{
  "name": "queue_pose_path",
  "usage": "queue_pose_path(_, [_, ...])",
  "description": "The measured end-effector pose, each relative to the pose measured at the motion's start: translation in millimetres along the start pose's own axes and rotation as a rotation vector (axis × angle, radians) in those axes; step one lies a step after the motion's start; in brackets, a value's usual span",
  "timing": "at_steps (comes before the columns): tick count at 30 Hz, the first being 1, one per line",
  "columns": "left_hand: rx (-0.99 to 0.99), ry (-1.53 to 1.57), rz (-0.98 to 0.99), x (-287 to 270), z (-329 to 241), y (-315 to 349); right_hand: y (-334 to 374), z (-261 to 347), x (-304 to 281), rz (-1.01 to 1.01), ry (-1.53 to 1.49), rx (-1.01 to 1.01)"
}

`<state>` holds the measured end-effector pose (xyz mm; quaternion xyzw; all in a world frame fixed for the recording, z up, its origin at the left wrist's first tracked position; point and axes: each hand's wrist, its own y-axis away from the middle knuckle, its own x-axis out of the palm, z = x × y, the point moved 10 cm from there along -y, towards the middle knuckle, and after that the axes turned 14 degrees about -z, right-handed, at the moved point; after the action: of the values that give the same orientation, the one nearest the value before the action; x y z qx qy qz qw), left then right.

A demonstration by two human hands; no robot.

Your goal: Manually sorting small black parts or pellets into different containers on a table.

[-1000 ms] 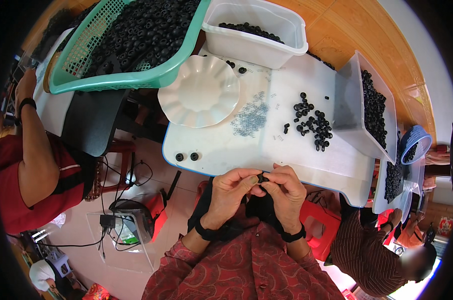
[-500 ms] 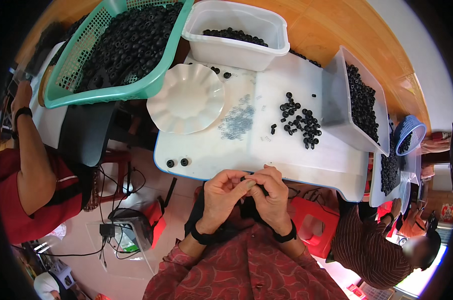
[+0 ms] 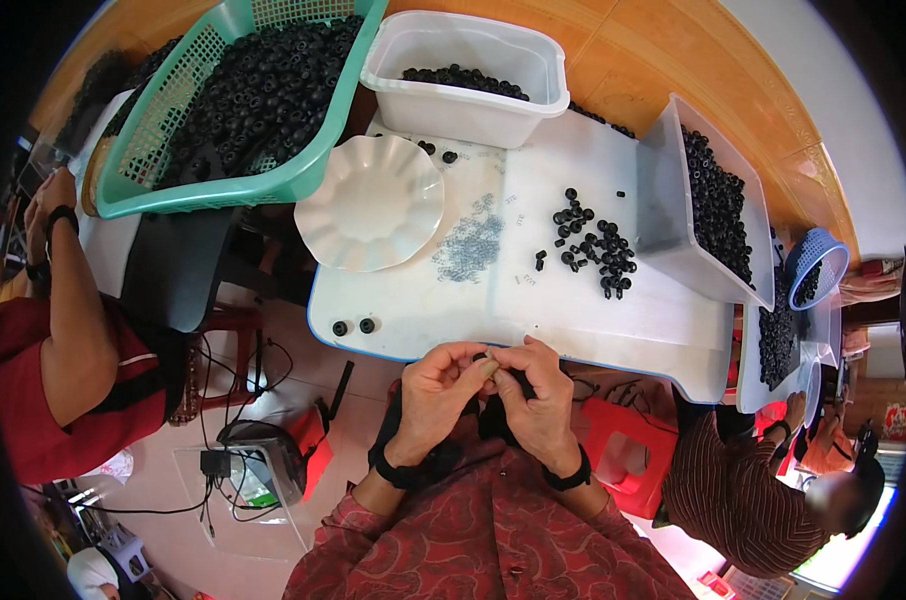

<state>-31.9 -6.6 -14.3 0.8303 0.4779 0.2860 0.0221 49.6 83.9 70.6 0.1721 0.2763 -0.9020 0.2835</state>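
My left hand [image 3: 431,402] and my right hand [image 3: 539,398] meet just past the near edge of the white table [image 3: 423,310]. Thumbs and fingers of both pinch a small black part [image 3: 481,356], mostly hidden by the fingertips. Two black round pieces [image 3: 367,326] sit at the table's near left. A scatter of small black pieces [image 3: 605,246] lies right of centre. Left of it, many tiny grey metal bits, perhaps springs [image 3: 470,246], are spread flat. Beside these stands a white scalloped plate [image 3: 369,204] with nothing in it.
A green basket [image 3: 318,165] full of black rings stands far left. White tubs at the back [image 3: 463,112] and right [image 3: 663,215] hold black pieces, as does a blue basket [image 3: 818,255]. Co-workers sit left [image 3: 73,350] and right [image 3: 743,490]. A red stool [image 3: 623,450] is beside me.
My fingers have shifted slightly around the small black part, still pinching it together. The view has moved a little. At the left, the co-worker's hands have come together.
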Motion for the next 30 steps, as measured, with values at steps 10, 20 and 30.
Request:
queue_pose_path(10, [0.006, 0.032, 0.065, 7.3, -8.8, 6.4, 8.8, -13.5, 2.6, -0.032, -0.348, 0.277])
queue_pose_path(20, [0.068, 0.087, 0.142, 15.6, -24.5, 15.5, 12.6, 9.3, 18.9, 0.102, -0.432, 0.256])
queue_pose_path(30, [0.069, 0.223, 0.144, 17.0, -34.1, 22.6, 9.5, 23.8, 23.8, 0.149, -0.370, 0.196])
